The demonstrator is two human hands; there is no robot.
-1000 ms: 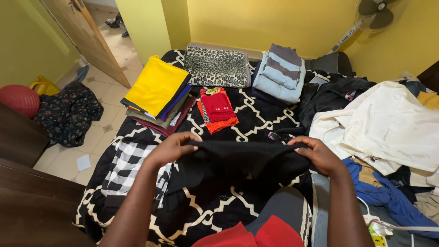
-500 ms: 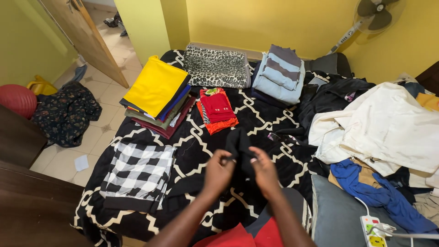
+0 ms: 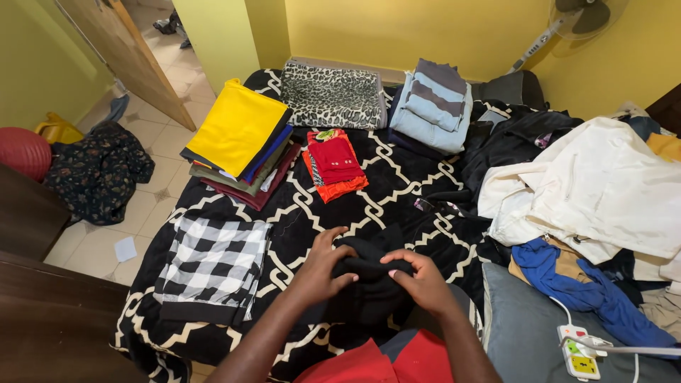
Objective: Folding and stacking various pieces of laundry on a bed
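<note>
Both hands on a black garment (image 3: 369,284), bunched small at the near edge of the bed (image 3: 397,191), right in front of the body. Left hand (image 3: 323,266) curled over the left side of the cloth, fingers pinching a fold. Right hand (image 3: 422,276) closed on the right side, thumb tucked under the top edge. Hands close together, nearly touching across the fold.

Progress, judged from layout: well along but not finished. Done and stacked on the black-and-white patterned cover: tall pile with yellow piece on top (image 3: 237,142) at left; leopard-print folded piece (image 3: 330,96) at far edge; grey and pale-blue striped stack (image 3: 433,103) beside it; small red and orange pile (image 3: 333,163) in the middle; black-and-white checked piece (image 3: 213,262) laid flat near left edge. That makes 5 finished spots. Black garment mid-fold, not yet placed.

Left to do: loose heap on the right, with big white garment (image 3: 603,191) on top, blue garment (image 3: 589,291) crumpled below it, dark clothes (image 3: 518,142) behind. Dark floral cloth (image 3: 99,174) lying on the tiled floor left of the bed, unfolded.

Packages, labels, signs: none readable. White power strip (image 3: 578,347) with a yellow patch at bottom right, white cord running off right. Red round object (image 3: 25,152) and yellow item beside it on the floor at far left. Fan (image 3: 574,18) in the top right corner, partly cut off.
</note>
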